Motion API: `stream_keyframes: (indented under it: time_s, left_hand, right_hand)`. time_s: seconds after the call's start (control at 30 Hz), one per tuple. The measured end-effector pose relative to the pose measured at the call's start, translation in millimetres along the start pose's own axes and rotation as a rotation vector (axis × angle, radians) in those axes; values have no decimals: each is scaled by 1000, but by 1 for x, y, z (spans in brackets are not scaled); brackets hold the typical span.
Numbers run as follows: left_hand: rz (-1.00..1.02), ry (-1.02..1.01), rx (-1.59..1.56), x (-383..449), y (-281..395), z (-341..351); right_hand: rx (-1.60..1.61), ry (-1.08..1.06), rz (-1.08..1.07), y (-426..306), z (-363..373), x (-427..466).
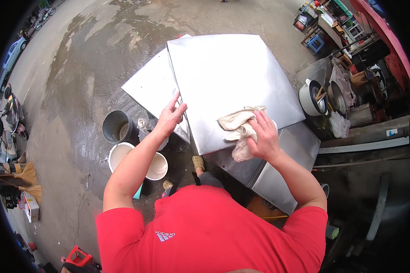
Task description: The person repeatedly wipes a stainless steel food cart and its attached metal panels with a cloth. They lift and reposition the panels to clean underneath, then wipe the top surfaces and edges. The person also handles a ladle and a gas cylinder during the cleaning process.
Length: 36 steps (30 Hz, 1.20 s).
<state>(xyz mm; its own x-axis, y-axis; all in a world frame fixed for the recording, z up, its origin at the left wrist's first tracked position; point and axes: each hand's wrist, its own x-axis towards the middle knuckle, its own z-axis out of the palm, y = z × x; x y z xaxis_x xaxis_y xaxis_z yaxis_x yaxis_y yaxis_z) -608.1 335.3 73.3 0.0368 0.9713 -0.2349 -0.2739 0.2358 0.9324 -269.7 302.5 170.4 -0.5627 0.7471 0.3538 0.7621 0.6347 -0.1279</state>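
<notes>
A large shiny sheet-metal panel or box [225,82] lies before me, with another pale metal panel [152,83] partly beneath its left side. My right hand [264,138] holds a crumpled off-white cloth [241,128] against the near right part of the upper metal surface. At that piece's left edge is my left hand [172,117], fingers spread, with nothing seen in its grasp; the thumb and forefinger touch or nearly touch the edge. Below and to the right, more grey metal panels [280,167] show under the upper piece.
Left of the metal stand a dark bucket [118,126] and white buckets [158,166], partly behind my left forearm. A white pot [310,97] with wooden sticks stands at right, near a plastic bag [339,124]. Wet concrete [85,68] stretches beyond; a red stool [78,256] is lower left.
</notes>
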Motion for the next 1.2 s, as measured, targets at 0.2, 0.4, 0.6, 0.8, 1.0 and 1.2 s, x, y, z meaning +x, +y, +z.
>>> stream_keyframes:
  time_s: [0.2, 0.4, 0.6, 0.8, 1.0, 1.2]
  left_hand:
    - [-62, -17, 62, -2, -2, 6]
    - [-91, 31, 45, -1, -5, 2]
    - [-114, 130, 160, -9, 8, 1]
    - [-69, 97, 76, 4, -1, 1]
    - [-62, 96, -23, 12, -15, -5]
    - [-52, 60, -15, 9, -18, 3]
  right_hand:
    - [-170, -217, 558, 201, 7, 82]
    - [-298, -245, 574, 224, 127, 315]
    - [-1, -202, -168, 20, 188, 342]
    - [135, -120, -257, 13, 107, 180]
    - [-117, -114, 408, 69, 33, 55]
    - [-163, -14, 643, 37, 21, 33]
